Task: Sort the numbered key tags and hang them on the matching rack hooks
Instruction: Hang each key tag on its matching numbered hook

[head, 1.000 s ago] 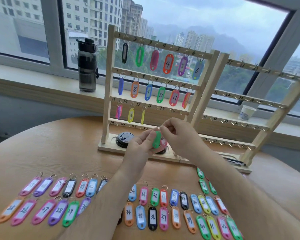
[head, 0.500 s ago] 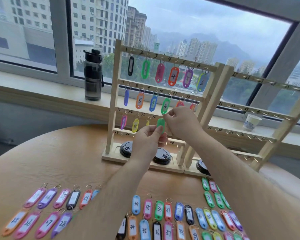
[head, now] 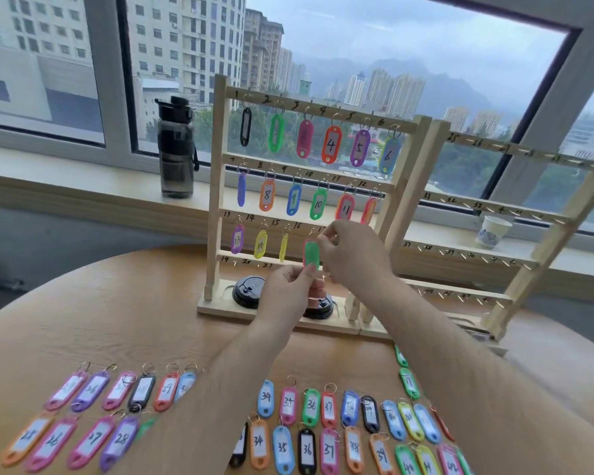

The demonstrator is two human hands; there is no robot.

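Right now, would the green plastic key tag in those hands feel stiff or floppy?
Probably stiff: the green plastic key tag stands straight, pinched only at its ends. Likely light: left hand and right hand hold it with fingertips alone.

I log one smoky dark plastic water bottle (head: 176, 149), upright on the pale windowsill (head: 66, 169); one small white-and-blue cup (head: 493, 231), well to its right.

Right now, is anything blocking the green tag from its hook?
Nothing visible. The left hand and right hand hold the green tag just under hook 16; the yellow tag beside it hangs apart.
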